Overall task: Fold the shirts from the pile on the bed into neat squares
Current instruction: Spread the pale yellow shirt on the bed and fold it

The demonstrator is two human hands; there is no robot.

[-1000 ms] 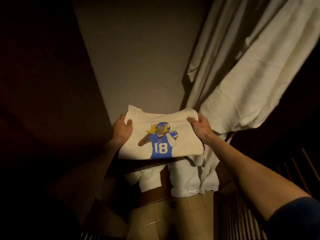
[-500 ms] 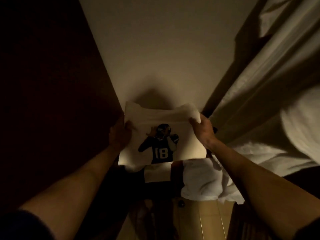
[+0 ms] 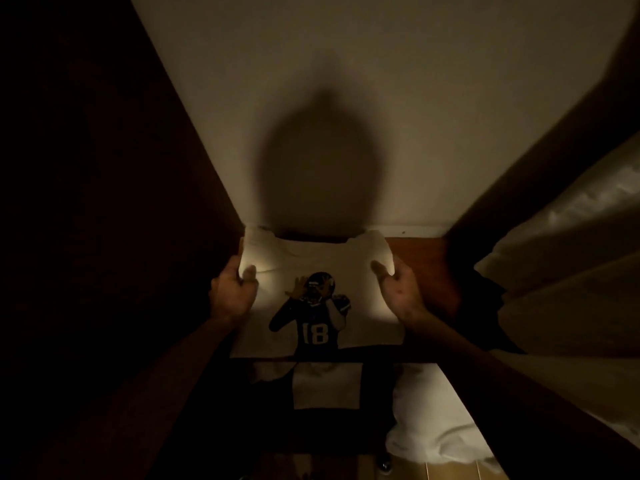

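Observation:
A folded white shirt (image 3: 311,259) with a print of a football player numbered 18 lies flat on a wooden top (image 3: 424,261) against the wall. My left hand (image 3: 232,293) grips its left edge with the thumb on top. At the right edge, my right hand (image 3: 399,292) holds the shirt with the thumb pressed on the fabric; the fingers are hidden behind the edge. The scene is dim, and my head's shadow falls on the wall above the shirt.
A dark wooden panel (image 3: 104,220) rises close on the left. White bedding (image 3: 571,271) hangs on the right. Below the wooden top a pale folded cloth (image 3: 325,386) and a white bundle (image 3: 433,414) show, with tiled floor (image 3: 446,472) at the bottom.
Both hands have carried the folded shirt forward towards the wall and lowered it onto the wooden top. The view has come closer and grown darker.

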